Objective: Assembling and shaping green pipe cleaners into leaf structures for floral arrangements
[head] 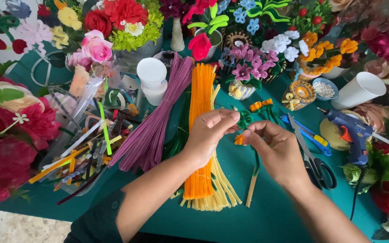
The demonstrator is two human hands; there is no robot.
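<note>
Left edge of the counter (266,216) is walled in by red and cream fabric blooms (10,130), then a clear tub of cut pipe-cleaner scraps (77,162); no room to swing that way. Next over: purple pipe-cleaner bundle (151,126), then the orange bundle (200,130) lying on pale yellow ones (219,191), right under my left wrist. My left hand (210,135) is pinched shut on the green top of the small pipe-cleaner flower (244,128); my right hand (278,150) is pinched on it at the little orange bud, fingertips nearly touching the left's. The stem hangs down to a wooden stick (251,189) resting on the green cloth. To do this twist well, I judge: keep the left pinch fixed as the anchor, turn with right fingertips only, wrap tight and close to the bud, keep the stem straight. Right of the work: scissors (315,159) just beside my right wrist, blue cutter (307,132), then the blue glue gun (354,130) with its cord trailing; mind the wrist there. Only open cloth is low centre, toward me.
</note>
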